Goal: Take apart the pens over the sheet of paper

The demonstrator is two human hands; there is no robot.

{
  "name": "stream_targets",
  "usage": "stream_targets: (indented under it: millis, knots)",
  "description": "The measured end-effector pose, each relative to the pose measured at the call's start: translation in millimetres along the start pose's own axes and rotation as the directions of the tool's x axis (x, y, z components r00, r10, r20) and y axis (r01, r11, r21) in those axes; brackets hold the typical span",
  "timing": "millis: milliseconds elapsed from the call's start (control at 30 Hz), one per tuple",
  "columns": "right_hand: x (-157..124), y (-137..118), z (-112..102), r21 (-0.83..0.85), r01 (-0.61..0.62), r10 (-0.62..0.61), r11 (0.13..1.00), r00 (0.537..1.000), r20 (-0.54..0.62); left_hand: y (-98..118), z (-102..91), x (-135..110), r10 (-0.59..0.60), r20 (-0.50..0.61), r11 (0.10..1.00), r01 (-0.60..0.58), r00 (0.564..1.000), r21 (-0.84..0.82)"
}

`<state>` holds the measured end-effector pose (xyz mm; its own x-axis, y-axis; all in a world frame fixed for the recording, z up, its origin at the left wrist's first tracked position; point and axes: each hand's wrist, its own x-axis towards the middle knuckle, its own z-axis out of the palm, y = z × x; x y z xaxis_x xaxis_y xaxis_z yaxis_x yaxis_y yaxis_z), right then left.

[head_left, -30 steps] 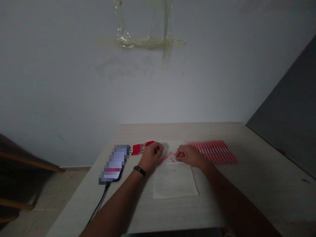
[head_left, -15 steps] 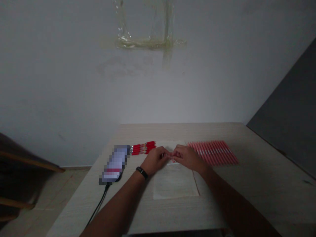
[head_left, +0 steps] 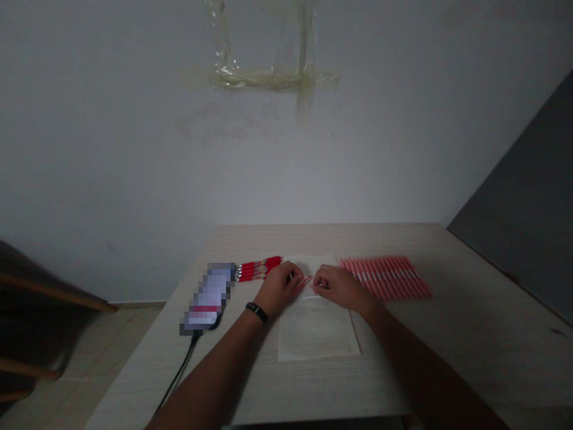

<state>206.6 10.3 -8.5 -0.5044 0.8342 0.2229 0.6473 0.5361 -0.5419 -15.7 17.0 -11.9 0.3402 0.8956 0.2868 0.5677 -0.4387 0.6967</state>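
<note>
My left hand [head_left: 280, 285] is closed, with thumb and fingers pinching a short pinkish pen part [head_left: 307, 280] that points toward the other hand. Just right of it, my right hand [head_left: 335, 285] is closed too; its fingertips pinch something thin and pale, too small to name. A small gap separates the two sets of fingertips. Both hands are over a whitish sheet [head_left: 319, 334] on the table. On that sheet, below the fingertips, lies a thin white strip [head_left: 312, 297].
Several red pens [head_left: 257, 269] lie side by side left of the sheet. A row of several translucent red pen barrels [head_left: 387, 276] lies on the right. A blurred phone [head_left: 208, 298] with a cable [head_left: 181, 367] is at the table's left side. The wall [head_left: 286, 173] stands behind.
My fingertips were together over the pinkish part; now they are apart. The left hand has shifted slightly up, and the pinkish part stays with it.
</note>
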Motion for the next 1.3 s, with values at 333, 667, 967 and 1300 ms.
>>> stream_targets:
  millis: [333,667,967,1300]
  knots:
    - [-0.6,0.3,-2.4,-0.044,-0.046,0.046,0.998,0.999,-0.01,0.9,0.2,-0.4,-0.018,-0.008,1.0,0.018,1.0,-0.005]
    - [0.5,5.0,0.8,-0.09,-0.102,0.101,0.991,0.995,-0.016,5.5,-1.7,-0.3,-0.025,-0.003,0.999,0.025,1.0,-0.021]
    - [2.1,0.8,-1.4,0.117,-0.066,0.079,0.991,0.991,-0.104,5.0,-1.5,-0.9,-0.023,0.002,1.0,0.023,1.0,-0.01]
    - [2.5,-2.9,0.0,0.204,0.015,0.012,0.979,0.991,-0.134,5.2,-0.3,-1.2,-0.014,0.007,1.0,0.014,1.0,-0.02]
